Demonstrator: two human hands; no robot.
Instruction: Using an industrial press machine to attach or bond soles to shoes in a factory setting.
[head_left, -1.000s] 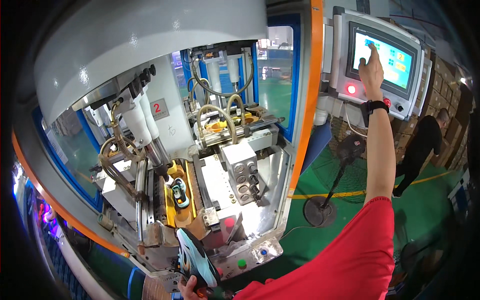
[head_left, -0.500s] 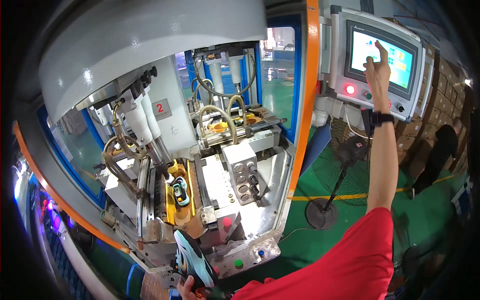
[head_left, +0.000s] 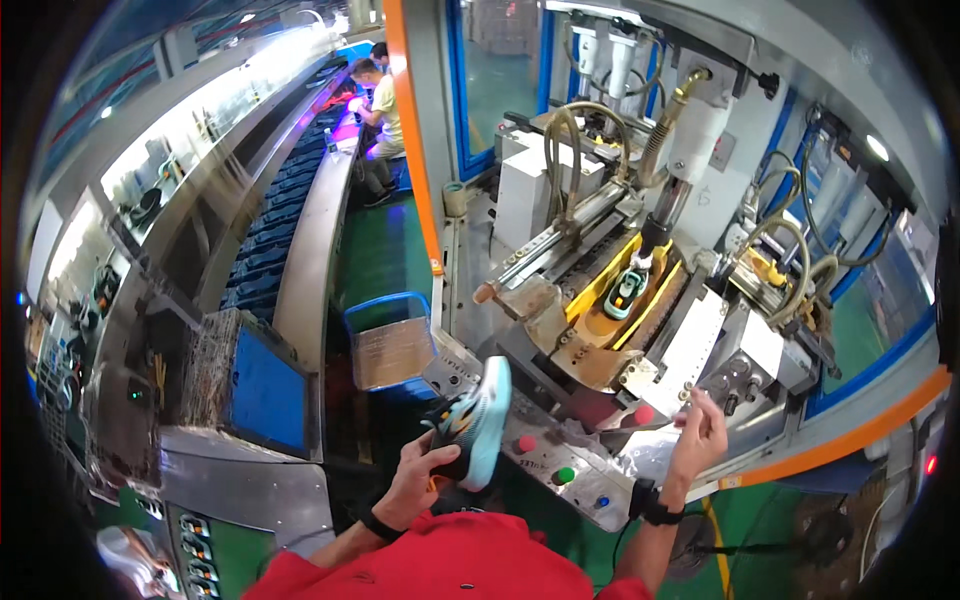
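My left hand [head_left: 412, 484] grips a light-blue, black and white sneaker [head_left: 482, 428] by one end, thumb across its side. The sneaker stands tilted upward in front of the machine. My right hand [head_left: 702, 438] is raised over the machine's front edge, fingers loosely bent and apart, with nothing seen in it. Beyond the hands, a second sneaker [head_left: 626, 292] sits between the yellow side pads [head_left: 597, 280] of the pressing machine. Between my hands is a front panel with a green button [head_left: 563, 476], a blue button [head_left: 603, 502] and red buttons [head_left: 526, 443].
A blue basket [head_left: 388, 308] holding a brown board stands left of the machine. Further left runs a long conveyor [head_left: 305, 270], with people [head_left: 385, 110] seated at its far end. Several shoes [head_left: 197, 545] lie at lower left. An orange frame post [head_left: 408, 130] edges the machine.
The view has swung left. My right hand has left the touch screen and come down over the machine's front. My left hand still holds the sneaker, now tilted the other way.
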